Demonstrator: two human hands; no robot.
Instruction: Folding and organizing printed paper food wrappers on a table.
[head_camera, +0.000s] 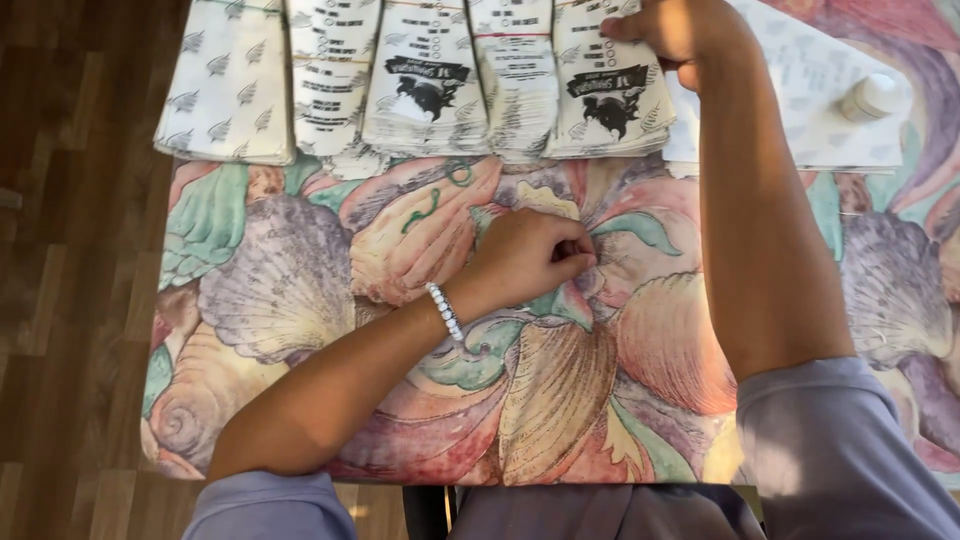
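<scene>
The right hand (685, 30) is laid, grip loosely curled, on the rightmost stack of white printed paper bags (610, 85) at the worktop's (300, 300) far edge, while the left hand (530, 258) is fisted, contents indiscernible; one bag alone is best peeled off.

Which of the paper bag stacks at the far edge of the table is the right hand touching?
The rightmost stack, with a black emblem facing up. The right hand rests on its far end; the other stacks lie untouched to its left.
</scene>
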